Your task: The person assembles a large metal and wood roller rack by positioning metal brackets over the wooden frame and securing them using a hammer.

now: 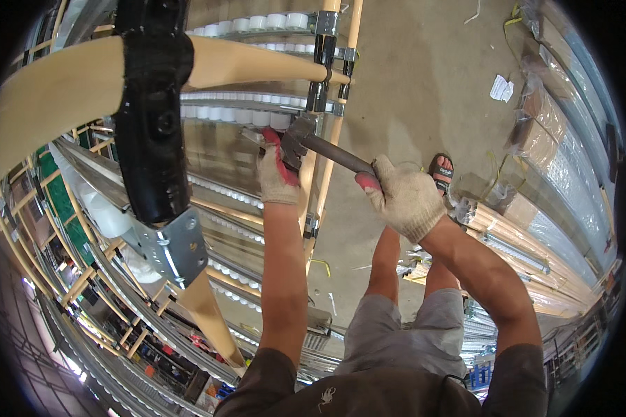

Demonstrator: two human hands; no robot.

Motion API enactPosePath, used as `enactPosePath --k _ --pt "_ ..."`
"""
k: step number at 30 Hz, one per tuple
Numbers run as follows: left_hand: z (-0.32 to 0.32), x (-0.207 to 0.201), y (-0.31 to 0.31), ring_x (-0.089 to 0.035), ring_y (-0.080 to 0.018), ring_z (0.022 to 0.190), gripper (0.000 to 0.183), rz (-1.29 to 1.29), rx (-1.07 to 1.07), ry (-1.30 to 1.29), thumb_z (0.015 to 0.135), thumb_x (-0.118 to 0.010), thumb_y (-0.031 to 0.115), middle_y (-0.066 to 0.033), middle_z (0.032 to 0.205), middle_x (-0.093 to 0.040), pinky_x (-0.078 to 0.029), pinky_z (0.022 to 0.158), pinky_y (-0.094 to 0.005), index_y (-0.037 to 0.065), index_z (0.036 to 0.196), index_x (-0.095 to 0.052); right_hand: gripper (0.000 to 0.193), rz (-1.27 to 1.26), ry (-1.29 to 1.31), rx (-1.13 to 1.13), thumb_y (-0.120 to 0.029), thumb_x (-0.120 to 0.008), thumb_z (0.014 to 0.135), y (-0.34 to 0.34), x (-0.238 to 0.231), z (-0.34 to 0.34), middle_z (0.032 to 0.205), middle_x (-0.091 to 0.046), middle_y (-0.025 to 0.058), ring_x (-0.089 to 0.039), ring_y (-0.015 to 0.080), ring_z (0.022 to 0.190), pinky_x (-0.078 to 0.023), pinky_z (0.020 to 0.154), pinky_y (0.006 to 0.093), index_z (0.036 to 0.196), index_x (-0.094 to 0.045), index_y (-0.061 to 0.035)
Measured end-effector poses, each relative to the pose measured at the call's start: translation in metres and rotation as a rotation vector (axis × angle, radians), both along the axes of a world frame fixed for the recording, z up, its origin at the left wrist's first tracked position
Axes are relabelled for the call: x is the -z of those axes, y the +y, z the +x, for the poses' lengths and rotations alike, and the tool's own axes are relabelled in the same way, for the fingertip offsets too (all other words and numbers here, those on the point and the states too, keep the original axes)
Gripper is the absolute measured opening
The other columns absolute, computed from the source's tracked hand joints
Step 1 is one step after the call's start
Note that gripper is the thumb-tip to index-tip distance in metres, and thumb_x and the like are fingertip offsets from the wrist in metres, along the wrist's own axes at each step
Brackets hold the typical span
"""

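My right hand (pixel 410 198), in a cream work glove with a red palm, is closed round the dark handle of a hammer (pixel 341 154). The hammer's head (pixel 300 133) is up against the rack's tan upright pipe (pixel 317 163), right beside my left hand. My left hand (pixel 278 174) wears a matching glove, its fingers curled in at the upright. A small piece of metal shows by those fingertips; what they grip is mostly hidden. Just above lies a roller track (pixel 240 115) with white wheels, meeting the upright near a black pipe joint (pixel 318 96).
Close on the left, a thick tan pipe (pixel 250 61) crosses a black joint (pixel 154 111) with a metal bracket (pixel 174 247) below. More racks fill the left. On the right lie plastic-wrapped cartons (pixel 539 142) and bundled tan pipes (pixel 528 257). Paper (pixel 501 88) and straps litter the concrete floor.
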State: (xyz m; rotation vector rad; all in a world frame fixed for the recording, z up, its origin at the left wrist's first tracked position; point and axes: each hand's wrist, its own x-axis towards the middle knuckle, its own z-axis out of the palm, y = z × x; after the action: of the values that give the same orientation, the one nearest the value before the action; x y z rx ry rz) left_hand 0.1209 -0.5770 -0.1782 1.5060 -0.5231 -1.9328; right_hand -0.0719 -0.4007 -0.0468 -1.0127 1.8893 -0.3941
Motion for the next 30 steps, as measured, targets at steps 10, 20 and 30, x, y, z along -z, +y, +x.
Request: enactPosePath --k 10,20,30 --pt "-0.024 -0.044 0.015 -0.058 -0.0164 0.097 0.049 -0.11 0.195 -0.061 0.098 -0.053 0.049 -0.0037 0.102 -0.06 -0.047 0.091 -0.0294 0.006 0.12 -0.057 0.035 -0.384 -0.051 0.028 -0.042 -0.061 0.09 0.012 -0.036 0.013 0.073 -0.06 0.0148 -0.063 0.0366 0.062 -0.048 0.054 0.0459 0.093 -0.056 -0.0072" --pt "0.003 0.005 0.0 -0.06 -0.0165 0.089 0.037 -0.158 0.304 -0.01 0.099 -0.053 0.039 -0.004 0.099 -0.063 -0.05 0.082 -0.0303 0.005 0.11 -0.061 0.03 -0.301 -0.031 0.058 -0.03 -0.057 0.089 0.021 -0.025 0.011 0.079 -0.06 0.0211 -0.063 0.0419 0.072 -0.049 0.063 0.0474 0.1 -0.054 -0.0023" --pt "-0.004 -0.013 -0.015 -0.059 -0.0191 0.101 0.036 0.266 -0.056 0.155 0.094 -0.064 0.034 -0.0046 0.105 -0.064 -0.049 0.088 -0.0347 0.006 0.116 -0.061 0.033 -0.362 -0.005 0.036 -0.039 -0.051 0.095 0.021 -0.015 0.027 0.074 -0.064 0.0195 -0.064 0.0414 0.071 -0.051 0.064 0.0504 0.098 -0.051 -0.0056"
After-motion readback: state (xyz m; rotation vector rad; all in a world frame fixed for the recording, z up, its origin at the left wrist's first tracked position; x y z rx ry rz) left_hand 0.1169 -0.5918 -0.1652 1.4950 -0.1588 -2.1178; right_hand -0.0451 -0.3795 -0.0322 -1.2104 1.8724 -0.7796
